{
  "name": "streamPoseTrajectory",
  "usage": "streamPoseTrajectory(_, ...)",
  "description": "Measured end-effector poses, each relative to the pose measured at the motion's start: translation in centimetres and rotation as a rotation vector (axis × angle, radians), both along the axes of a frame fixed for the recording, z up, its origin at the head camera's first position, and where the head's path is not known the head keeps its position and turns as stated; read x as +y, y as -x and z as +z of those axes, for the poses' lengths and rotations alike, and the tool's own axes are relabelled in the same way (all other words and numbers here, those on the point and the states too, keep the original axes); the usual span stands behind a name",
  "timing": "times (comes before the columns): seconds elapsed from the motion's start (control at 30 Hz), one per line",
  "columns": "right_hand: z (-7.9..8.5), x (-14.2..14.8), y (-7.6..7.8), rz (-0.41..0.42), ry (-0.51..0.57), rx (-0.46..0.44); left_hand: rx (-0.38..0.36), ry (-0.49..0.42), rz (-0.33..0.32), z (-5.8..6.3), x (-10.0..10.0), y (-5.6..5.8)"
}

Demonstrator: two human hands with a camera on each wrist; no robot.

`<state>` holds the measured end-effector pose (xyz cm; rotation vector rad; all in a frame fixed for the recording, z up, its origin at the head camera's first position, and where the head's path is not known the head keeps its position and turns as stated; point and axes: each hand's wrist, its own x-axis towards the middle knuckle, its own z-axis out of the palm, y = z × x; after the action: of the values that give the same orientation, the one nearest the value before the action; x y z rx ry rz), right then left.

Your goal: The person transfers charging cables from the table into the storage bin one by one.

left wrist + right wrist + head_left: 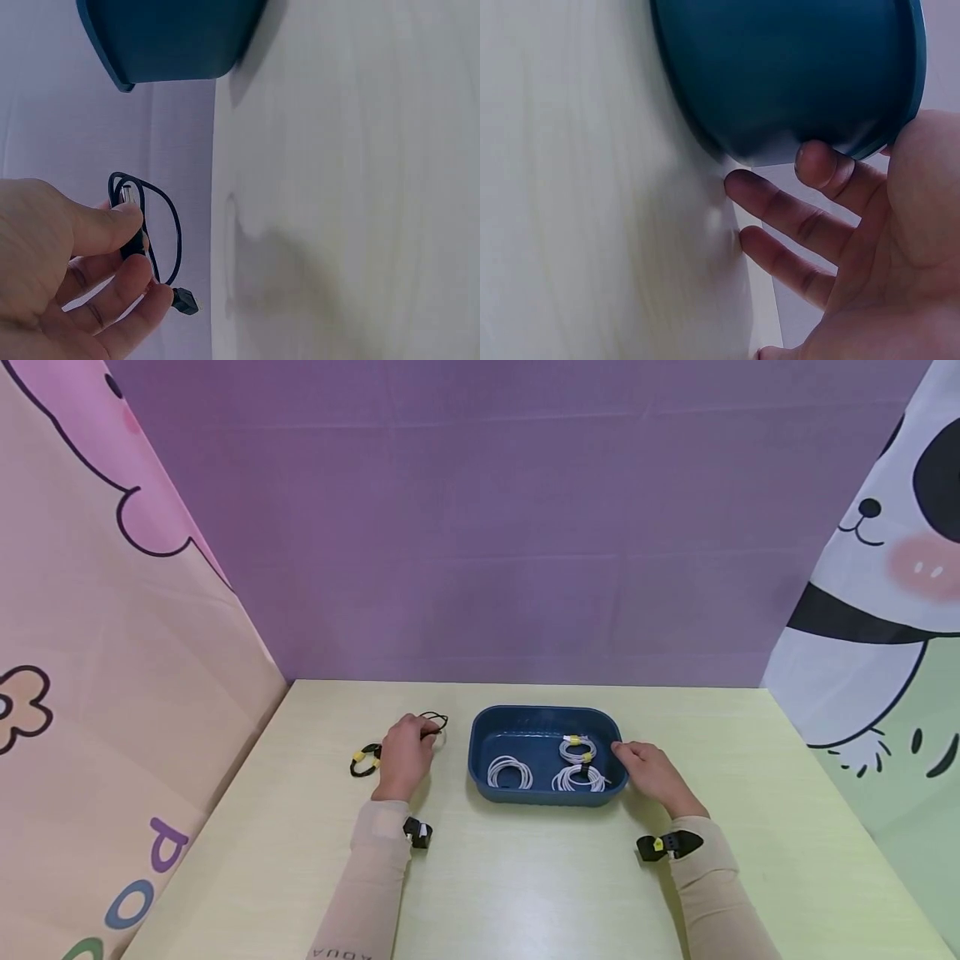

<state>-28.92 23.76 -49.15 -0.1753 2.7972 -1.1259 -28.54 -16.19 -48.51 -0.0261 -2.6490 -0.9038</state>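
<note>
My left hand [405,756] pinches a thin black USB cable [178,225] between thumb and fingers, above the table. In the left wrist view a metal plug shows at the thumb tip, and a black connector [184,301] hangs below the fingers. Beside that hand, partly hidden by it, lies a black cable coil with yellow ties [365,760]. At the right end of a dark blue plastic bin [517,724], my right hand [658,772] holds the rim; its lower fingers [787,217] extend apart from the bin's outer wall.
Inside the bin lie a white cable coil [510,772] at the left and two more on the right, an upper tied coil [577,747] with yellow and a lower tied coil [581,779] with black. The pale wooden table [517,877] meets a purple cloth backdrop [517,568].
</note>
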Motion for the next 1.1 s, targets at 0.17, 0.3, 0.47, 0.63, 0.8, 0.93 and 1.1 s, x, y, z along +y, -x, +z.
streamPoseTrajectory(0.17, 0.08, -0.05, -0.03, 0.001, 0.000, 0.002, 0.021, -0.001, 0.000, 0.33, 0.16, -0.12)
streamPoseTrajectory(0.3, 0.09, -0.06, -0.07, 0.001, 0.001, 0.002, 0.044, 0.001, -0.004, 0.53, 0.40, -0.23)
streamPoseTrajectory(0.47, 0.15, -0.06, -0.15, 0.001, 0.009, -0.002, 0.053, -0.003, -0.003, 0.74, 0.62, -0.29)
streamPoseTrajectory(0.63, 0.22, -0.09, -0.21, 0.001, 0.006, -0.003, 0.066, 0.000, -0.007, 0.79, 0.71, -0.24)
streamPoseTrajectory(0.8, 0.25, -0.12, -0.27, -0.003, 0.009, -0.007, 0.055, -0.003, -0.005, 0.81, 0.73, -0.32)
streamPoseTrajectory(0.93, 0.27, -0.11, -0.33, -0.002, 0.013, -0.008, 0.051, -0.011, -0.002, 0.85, 0.79, -0.40)
streamPoseTrajectory(1.1, 0.20, -0.09, -0.21, 0.003, 0.012, 0.000, 0.072, -0.011, -0.005, 1.07, 0.91, -0.54)
